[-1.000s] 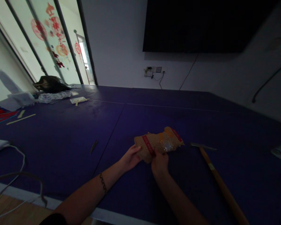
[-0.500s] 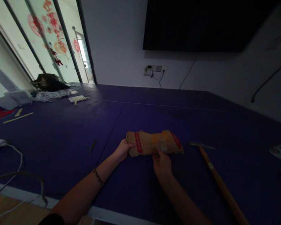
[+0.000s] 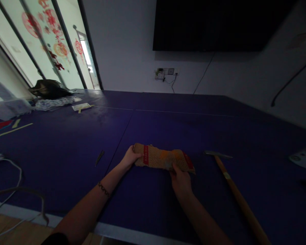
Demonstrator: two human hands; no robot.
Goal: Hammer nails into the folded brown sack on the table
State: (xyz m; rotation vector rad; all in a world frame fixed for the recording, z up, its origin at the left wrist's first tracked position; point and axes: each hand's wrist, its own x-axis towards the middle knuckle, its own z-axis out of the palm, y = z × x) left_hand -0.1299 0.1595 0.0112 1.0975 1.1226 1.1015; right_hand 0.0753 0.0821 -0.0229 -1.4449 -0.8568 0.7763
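Note:
A tan, speckled bag (image 3: 155,158) with red bands and an orange patch is held just above the dark blue tabletop (image 3: 142,204). My left hand (image 3: 130,157) grips its left end, thumb on top. Toward the right end, my right hand (image 3: 180,178) pinches the near edge, its other fingers partly hidden. To the right lies a hammer (image 3: 234,187) with a long wooden handle and a thin metal head. Some thin dark pieces (image 3: 99,158), too small to make out, rest left of the bag.
White cables (image 3: 17,170) run at the left edge. A black bag (image 3: 49,89), crumpled plastic (image 3: 53,103) and a small white packet (image 3: 81,107) sit at the far left. At the right edge is a pale object with round marks (image 3: 304,158). A wall screen (image 3: 209,25) hangs behind.
The bag looks flatter and its top is tilted differently. My right hand has shifted a little toward the bag's right end. The whole view has moved slightly.

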